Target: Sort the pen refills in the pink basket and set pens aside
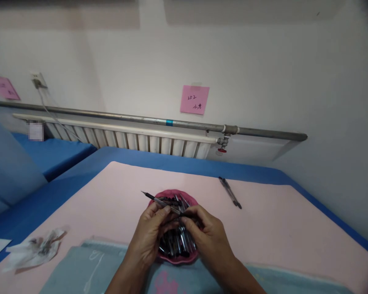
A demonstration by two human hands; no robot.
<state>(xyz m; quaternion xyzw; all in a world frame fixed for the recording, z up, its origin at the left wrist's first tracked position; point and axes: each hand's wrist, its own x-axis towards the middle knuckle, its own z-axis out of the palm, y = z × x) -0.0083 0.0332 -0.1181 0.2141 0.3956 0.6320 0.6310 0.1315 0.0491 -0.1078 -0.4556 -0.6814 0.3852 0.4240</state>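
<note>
Two hands, both closed: my left hand [149,228] pinches one slim clear-barrelled pen with a black grip [150,196] between thumb and fingers, pointed end up and leftward; my right hand [213,232] has thumb and fingertips closed at its rear end, can't tell if a separate small part is in there too. Pen sits just above a round pink scalloped plastic basket [180,261], which holds a heap of clear and black pen pieces [182,241]. Step in hand looks like working on the pen's back end; that calls for a steady left pinch and right fingertips kept in line with the barrel. Two black-and-clear pens [229,192] lie side by side, right of the basket, on the pale pink table cover [279,228]. Grey-blue printed cloth [101,265] nearest me, crumpled white tissue [39,250] far left. Writing: square pink paper note [194,100] on the wall reads "252", handwritten characters below; left-hand pink note [5,87] too blurred. No brand legible on any pen.
</note>
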